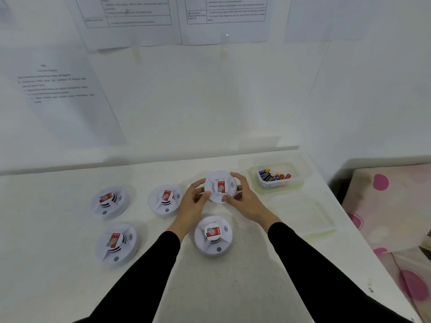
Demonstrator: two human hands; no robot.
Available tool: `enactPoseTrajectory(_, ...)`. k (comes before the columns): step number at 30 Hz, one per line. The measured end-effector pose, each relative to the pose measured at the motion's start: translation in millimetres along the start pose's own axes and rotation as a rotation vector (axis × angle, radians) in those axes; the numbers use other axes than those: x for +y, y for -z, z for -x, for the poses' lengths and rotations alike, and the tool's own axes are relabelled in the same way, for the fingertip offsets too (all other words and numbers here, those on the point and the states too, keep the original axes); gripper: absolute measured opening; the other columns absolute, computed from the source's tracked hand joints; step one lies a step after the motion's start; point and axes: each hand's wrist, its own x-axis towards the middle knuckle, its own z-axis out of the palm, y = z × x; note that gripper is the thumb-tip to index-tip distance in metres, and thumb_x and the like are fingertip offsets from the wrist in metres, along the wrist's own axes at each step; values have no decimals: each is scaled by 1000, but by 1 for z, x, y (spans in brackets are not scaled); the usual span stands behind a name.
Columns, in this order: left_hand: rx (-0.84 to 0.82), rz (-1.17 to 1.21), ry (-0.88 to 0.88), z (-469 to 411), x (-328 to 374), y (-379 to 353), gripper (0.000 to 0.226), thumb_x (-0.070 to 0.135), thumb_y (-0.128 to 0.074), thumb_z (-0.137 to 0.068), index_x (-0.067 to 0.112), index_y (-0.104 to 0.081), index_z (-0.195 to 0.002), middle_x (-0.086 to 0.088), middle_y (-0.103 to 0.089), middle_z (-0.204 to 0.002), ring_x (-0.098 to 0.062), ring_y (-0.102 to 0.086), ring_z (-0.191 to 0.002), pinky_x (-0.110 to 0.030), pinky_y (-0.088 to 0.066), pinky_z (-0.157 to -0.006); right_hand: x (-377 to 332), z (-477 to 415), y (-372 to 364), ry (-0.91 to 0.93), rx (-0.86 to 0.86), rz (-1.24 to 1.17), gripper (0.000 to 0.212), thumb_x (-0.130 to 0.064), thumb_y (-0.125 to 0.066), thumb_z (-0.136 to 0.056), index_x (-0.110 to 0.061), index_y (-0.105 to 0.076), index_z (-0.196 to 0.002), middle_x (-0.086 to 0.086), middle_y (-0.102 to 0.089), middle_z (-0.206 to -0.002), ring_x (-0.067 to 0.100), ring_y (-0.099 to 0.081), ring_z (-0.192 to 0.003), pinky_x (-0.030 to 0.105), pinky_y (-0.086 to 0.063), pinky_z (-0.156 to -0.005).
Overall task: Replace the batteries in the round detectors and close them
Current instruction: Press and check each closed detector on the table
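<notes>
Several round white detectors with red labels lie on the white table (256,264). Both my hands grip one detector (220,186) at the back centre: my left hand (192,202) holds its left edge, my right hand (245,197) its right edge. It looks closed, label side up. Other detectors sit just in front of my hands (213,235), to the left (165,199), at the far left (109,201) and at the front left (116,243). A clear plastic box (276,183) of batteries (274,176) stands at the back right.
The box's clear lid (303,215) lies flat on the table to the right of my right hand. A wall with printed sheets (63,89) rises right behind the table. A pink dotted cloth (396,206) lies beyond the table's right edge.
</notes>
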Motion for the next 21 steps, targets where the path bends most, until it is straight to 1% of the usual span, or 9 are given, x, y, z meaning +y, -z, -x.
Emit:
enactPoseTrajectory(3, 11, -22, -22, -1, -4, -1, 38, 20, -63, -97, 21, -55, -134, 3, -69, -122, -5, -65, -110, -15, -53, -85, 0, 0, 0, 4, 7, -8, 66, -18, -72, -87, -44, -31, -132, -4, -58, -105, 19, -56, -86, 21, -52, -79)
enactPoseTrajectory(6, 21, -54, -43, -2, -8, 0, 39, 23, -63, -97, 22, -56, -135, 4, -69, -123, -3, -65, -109, -14, -53, -85, -1, 1, 0, 24, 22, -15, 66, -18, -72, -87, -43, -32, -133, -9, -57, -105, 17, -55, -83, 13, -51, -72)
enactPoseTrajectory(8, 34, -62, -53, -3, -10, 1, 39, 23, -64, -96, 22, -56, -134, 4, -69, -123, -2, -65, -109, -13, -52, -83, -2, 2, -1, 29, 33, -19, 66, -18, -72, -86, -41, -33, -135, -12, -57, -105, 17, -55, -82, 12, -50, -71)
enactPoseTrajectory(14, 45, -67, -58, -2, -12, 1, 40, 25, -64, -96, 24, -56, -135, 6, -68, -122, 2, -63, -108, -15, -53, -86, 0, 2, -2, 21, 34, -34, 65, -23, -73, -86, -46, -34, -132, -5, -60, -107, 17, -56, -82, 17, -52, -73)
enactPoseTrajectory(17, 48, -71, -63, -3, -13, 1, 41, 25, -64, -96, 23, -56, -136, 6, -67, -125, 0, -62, -110, -15, -53, -86, 1, 1, -2, 19, 38, -39, 65, -23, -73, -85, -46, -34, -132, 1, -60, -109, 18, -57, -82, 20, -52, -75)
enactPoseTrajectory(19, 46, -71, -70, -3, -12, 1, 41, 23, -64, -97, 22, -56, -136, 4, -67, -125, -1, -63, -111, -13, -52, -84, 1, 1, -2, 15, 43, -42, 66, -22, -74, -85, -45, -35, -132, 3, -61, -109, 21, -58, -83, 24, -53, -77)
enactPoseTrajectory(21, 40, -71, -79, -3, -12, 1, 40, 21, -63, -97, 21, -56, -136, 3, -67, -125, -4, -63, -112, -11, -51, -83, 1, 1, -3, 16, 49, -44, 66, -22, -74, -85, -43, -35, -133, 1, -61, -110, 27, -59, -86, 25, -53, -78)
